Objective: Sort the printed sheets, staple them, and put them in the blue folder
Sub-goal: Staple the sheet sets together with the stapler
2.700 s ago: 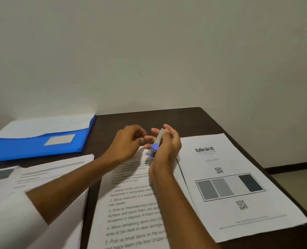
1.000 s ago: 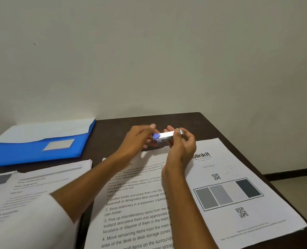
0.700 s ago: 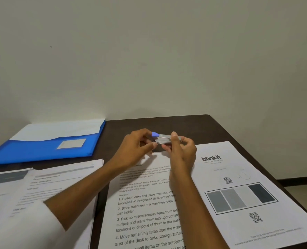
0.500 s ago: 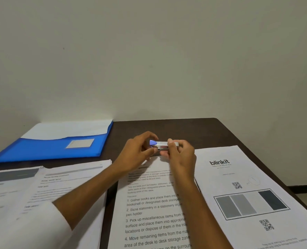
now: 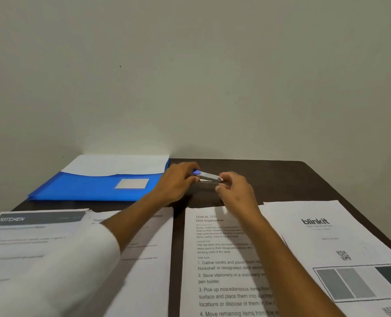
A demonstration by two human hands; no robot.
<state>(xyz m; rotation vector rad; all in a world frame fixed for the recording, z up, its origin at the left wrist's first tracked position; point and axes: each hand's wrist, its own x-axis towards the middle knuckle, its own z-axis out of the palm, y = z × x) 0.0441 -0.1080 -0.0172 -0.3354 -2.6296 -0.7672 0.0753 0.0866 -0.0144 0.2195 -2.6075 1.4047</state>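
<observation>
Both hands, left hand (image 5: 176, 184) and right hand (image 5: 233, 193), pinch mini stapler (image 5: 207, 177), now carried past sheets (image 5: 224, 259) toward blue folder (image 5: 93, 188); you haven't stapled yet.

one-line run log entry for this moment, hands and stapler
phase: stapler handling | left hand: grips small silver-and-blue stapler | right hand: pinches other end | printed sheets: unstapled | blue plastic folder: on table

Two bare forearms extend into view from the bottom edge. The left arm wears a plain white sleeve (image 5: 75, 266), its soft cuff ending partway up the forearm, well behind the left hand (image 5: 176, 186). The right forearm is uncovered all the way back from the right hand (image 5: 235, 193). No rings, watch or bands show on either hand or wrist.
</observation>
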